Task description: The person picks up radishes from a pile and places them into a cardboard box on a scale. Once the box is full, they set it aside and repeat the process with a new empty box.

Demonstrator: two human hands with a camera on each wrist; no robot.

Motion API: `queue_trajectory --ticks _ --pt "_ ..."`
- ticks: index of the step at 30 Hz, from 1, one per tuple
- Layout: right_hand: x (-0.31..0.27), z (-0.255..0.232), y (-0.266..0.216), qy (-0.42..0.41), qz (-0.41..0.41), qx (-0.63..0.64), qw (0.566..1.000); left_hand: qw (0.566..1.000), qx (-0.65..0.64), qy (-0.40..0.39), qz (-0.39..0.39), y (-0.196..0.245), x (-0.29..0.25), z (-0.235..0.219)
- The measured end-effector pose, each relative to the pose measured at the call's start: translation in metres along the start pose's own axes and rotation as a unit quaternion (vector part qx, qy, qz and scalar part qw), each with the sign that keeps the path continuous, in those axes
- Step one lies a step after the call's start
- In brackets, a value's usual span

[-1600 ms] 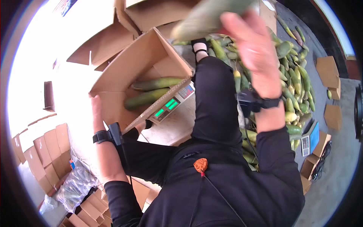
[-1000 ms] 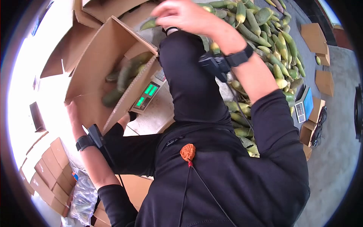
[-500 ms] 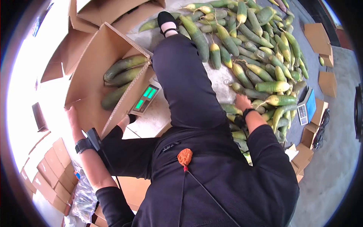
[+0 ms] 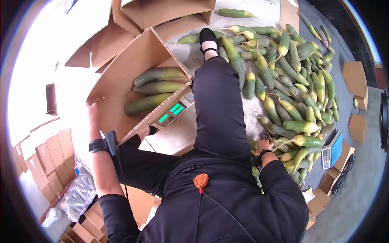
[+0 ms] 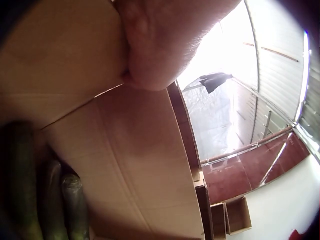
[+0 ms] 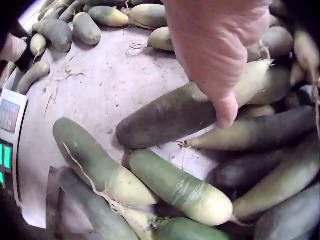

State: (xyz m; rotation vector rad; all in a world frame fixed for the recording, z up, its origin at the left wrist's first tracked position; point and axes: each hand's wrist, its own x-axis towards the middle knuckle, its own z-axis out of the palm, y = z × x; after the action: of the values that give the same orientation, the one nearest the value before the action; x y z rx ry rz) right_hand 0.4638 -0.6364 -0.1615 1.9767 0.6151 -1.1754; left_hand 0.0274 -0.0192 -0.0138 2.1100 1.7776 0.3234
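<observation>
Right hand (image 4: 264, 146): at 4 o'clock, my thumb and fingers grasping one green radish (image 6: 165, 117) in the pile (image 4: 289, 109) (fingertips hidden).
Left hand (image 4: 93, 117): 9 o'clock, touching the carton (image 4: 125, 69); can't tell my finger curl.
Carton: 10 o'clock, three radishes (image 4: 159, 86) inside.

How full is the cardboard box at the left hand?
Partly filled: the head view shows three green radishes lying in the cardboard box, bare cardboard around them; its near wall may hide more.
</observation>
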Motion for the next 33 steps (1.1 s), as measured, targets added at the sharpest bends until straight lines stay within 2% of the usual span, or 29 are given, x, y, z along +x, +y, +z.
queue_trajectory --ticks 1,3,4,5,6,7,8,10,11,13,14,15,17,21,24,26,27,29,33 --pt "0.001 0.005 -0.001 -0.011 0.0 0.032 0.999 1.0 0.003 0.005 -0.003 0.0 0.001 0.0" --pt "-0.006 0.008 -0.003 -0.001 -0.003 0.081 0.997 0.985 0.154 -0.042 0.067 -0.004 0.004 -0.004" --pt "-0.005 0.01 -0.002 0.001 0.002 0.093 0.996 0.952 0.276 -0.097 0.093 0.001 0.009 -0.007" --pt "-0.01 0.006 0.007 0.026 -0.037 0.12 0.992 0.998 -0.057 0.031 0.0 0.003 0.002 0.004" --pt "-0.011 0.001 0.011 0.028 -0.04 0.139 0.989 0.996 0.082 -0.004 0.039 -0.003 0.005 0.003" --pt "-0.012 -0.006 0.014 0.032 -0.042 0.159 0.986 0.972 0.219 -0.04 0.077 -0.008 0.008 0.003" --pt "-0.011 -0.012 0.015 0.035 -0.044 0.158 0.986 0.972 0.218 -0.037 0.076 -0.011 0.01 0.007" --pt "-0.011 -0.035 0.017 0.05 -0.062 0.149 0.986 0.998 -0.006 0.049 -0.031 -0.002 0.01 0.013" --pt "-0.015 -0.052 0.018 0.056 -0.063 0.149 0.985 0.998 -0.008 0.054 -0.03 0.009 0.005 0.011" --pt "-0.033 -0.091 0.015 0.061 -0.042 0.119 0.99 0.986 -0.085 0.046 -0.133 0.063 -0.019 -0.006" --pt "-0.027 -0.099 0.02 0.094 -0.043 0.135 0.985 0.986 -0.092 0.027 -0.139 0.063 -0.019 -0.006" --pt "-0.033 -0.112 0.018 0.162 -0.019 0.127 0.978 0.985 -0.095 0.03 -0.139 0.053 -0.012 -0.003" --pt "-0.049 -0.147 0.023 0.228 -0.017 0.17 0.958 0.988 -0.065 -0.028 -0.136 0.027 0.002 0.005" --pt "-0.079 -0.212 0.031 0.409 -0.044 0.198 0.889 0.981 -0.089 -0.019 -0.172 0.048 -0.007 0.001" --pt "-0.12 -0.267 0.024 0.537 -0.093 0.257 0.798 0.988 -0.07 0.008 -0.135 0.023 0.003 0.016" --pt "-0.15 -0.301 0.015 0.607 -0.14 0.257 0.738 0.988 -0.101 0.068 -0.092 0.003 0.011 0.029" --pt "-0.165 -0.317 0.009 0.637 -0.166 0.253 0.709 0.988 -0.103 0.066 -0.09 0.018 0.007 0.022" --pt "-0.2 -0.346 -0.008 0.664 -0.233 0.25 0.665 0.98 -0.056 -0.014 -0.192 0.061 -0.008 -0.002" --pt "-0.257 -0.381 -0.064 0.705 -0.365 0.205 0.573 0.984 -0.102 0.019 -0.145 0.035 0.001 0.011"
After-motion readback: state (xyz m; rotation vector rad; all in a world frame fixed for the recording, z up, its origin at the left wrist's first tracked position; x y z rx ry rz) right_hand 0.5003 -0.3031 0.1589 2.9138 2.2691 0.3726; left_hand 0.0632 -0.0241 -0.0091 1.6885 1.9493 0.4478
